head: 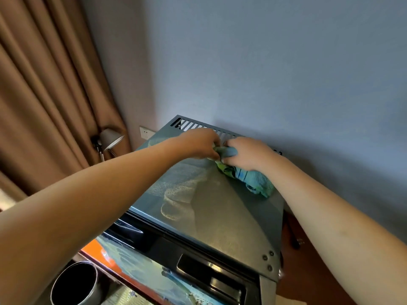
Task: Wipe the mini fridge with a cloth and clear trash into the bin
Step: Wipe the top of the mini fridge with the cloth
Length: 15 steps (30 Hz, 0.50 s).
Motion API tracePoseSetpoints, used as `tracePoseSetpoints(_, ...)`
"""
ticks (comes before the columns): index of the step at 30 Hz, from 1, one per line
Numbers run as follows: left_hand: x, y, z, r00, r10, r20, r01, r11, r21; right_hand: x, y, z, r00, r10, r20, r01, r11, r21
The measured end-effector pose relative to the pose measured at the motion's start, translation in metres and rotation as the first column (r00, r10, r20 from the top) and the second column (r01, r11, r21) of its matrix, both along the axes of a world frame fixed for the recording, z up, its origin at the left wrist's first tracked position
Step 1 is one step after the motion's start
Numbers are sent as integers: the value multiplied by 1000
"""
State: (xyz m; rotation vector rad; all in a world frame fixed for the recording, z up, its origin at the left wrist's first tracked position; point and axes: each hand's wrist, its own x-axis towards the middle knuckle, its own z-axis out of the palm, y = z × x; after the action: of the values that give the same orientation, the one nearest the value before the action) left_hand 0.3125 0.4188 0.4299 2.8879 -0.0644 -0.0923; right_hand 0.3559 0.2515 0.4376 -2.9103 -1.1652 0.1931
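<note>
Cloth (246,177) gripped by both hands' fingers (217,148).

Both hands, left (199,143) and right (247,154), bunching a blue-green cloth (246,177) on the dusty mini fridge (220,216) top, near the vent slots (198,125).

Blue-green patterned cloth (253,179), grey fridge (220,216)

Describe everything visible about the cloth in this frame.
The cloth is a soft, terry-looking towel in blue-green with lighter green and white patches. It is bunched into a crumpled roll, not spread flat, and lies on the grey top of the mini fridge near the rear vent slots. The left hand grips its far end and the right hand grips its middle; the loose near end rests on the top, towards the right edge.
</note>
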Motion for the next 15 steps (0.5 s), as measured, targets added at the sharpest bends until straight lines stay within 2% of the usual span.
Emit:
tracePoseSetpoints(3,6,2,0,1000,24,-12,-25,999,-27,0,3,-4,998,-46,33,45,999,19)
tracePoseSetpoints(6,-3,0,4,999,-34,-41,33,999,-39,-20,1,-7,998,-52,43,52,999,10)
tracePoseSetpoints(11,-49,4,9,956,-199,-216,183,979,-93,-76,-5,0,996,85,-38,-90,987,-136)
tracePoseSetpoints(15,-50,6,6,969,-184,-166,177,983,-58,-71,-1,3,996,28,-89,-38,992,-120)
